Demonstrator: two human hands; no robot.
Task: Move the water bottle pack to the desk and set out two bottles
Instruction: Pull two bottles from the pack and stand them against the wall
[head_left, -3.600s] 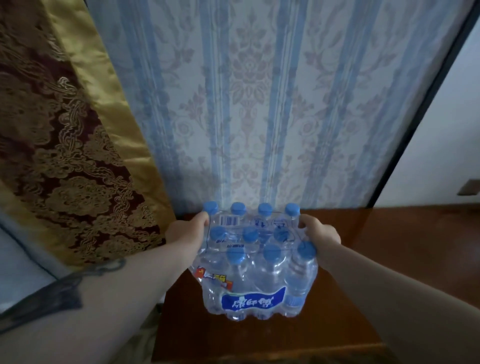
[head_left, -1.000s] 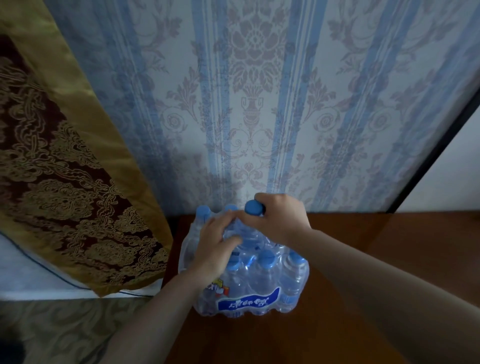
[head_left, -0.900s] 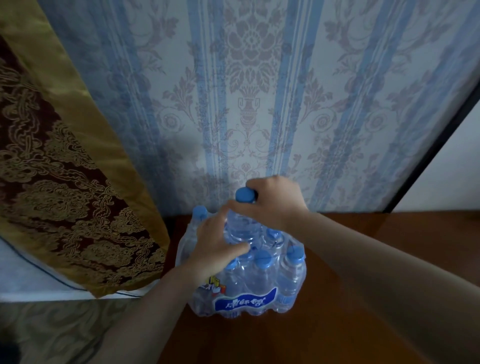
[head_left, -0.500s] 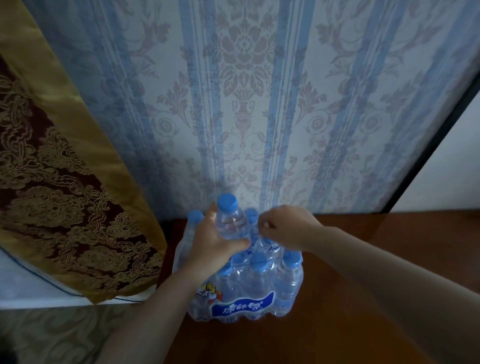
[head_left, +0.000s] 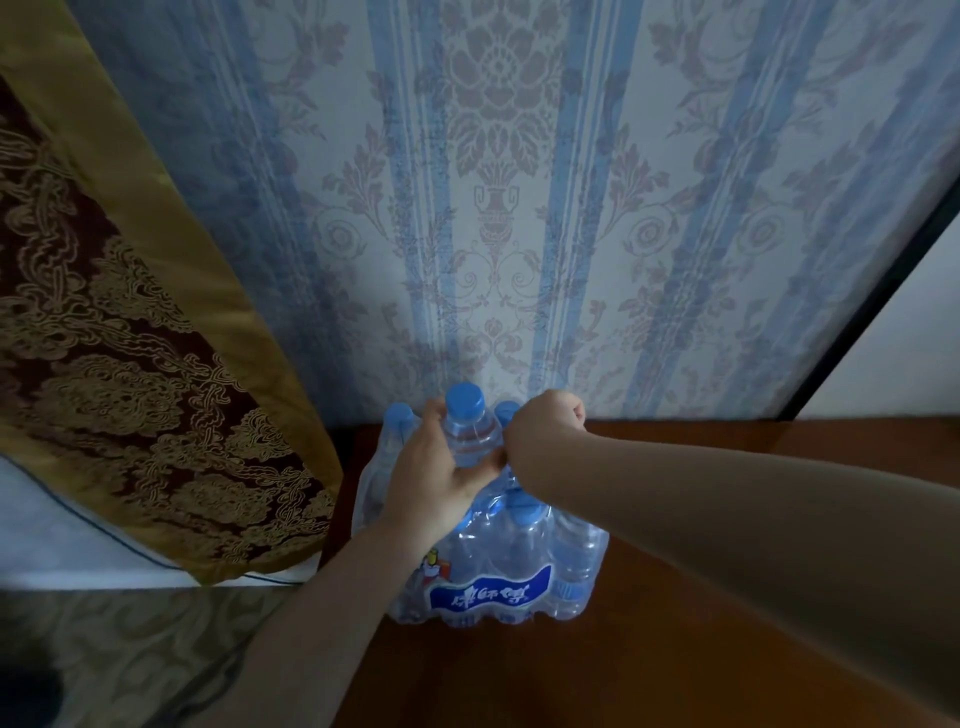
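The shrink-wrapped water bottle pack (head_left: 498, 582), clear bottles with blue caps and a blue label, stands on the dark wooden desk (head_left: 675, 649) near its back left corner by the wall. One bottle (head_left: 467, 431) sticks up out of the pack's top, blue cap uppermost. My left hand (head_left: 436, 483) is wrapped around this raised bottle's body. My right hand (head_left: 545, 436) is curled into a fist at the back of the pack, just right of the raised bottle; what its fingers hold is hidden.
Blue striped floral wallpaper (head_left: 519, 208) rises right behind the desk. A gold and maroon patterned cloth (head_left: 130, 364) hangs to the left over a white edge. A dark vertical frame (head_left: 872, 291) borders the wall at right. Patterned floor (head_left: 130, 654) lies left of the desk.
The pack was set down on the desk. My right hand pulled one bottle up out of the wrap, my left hand took hold of it, and my right hand went back into the pack's rear.
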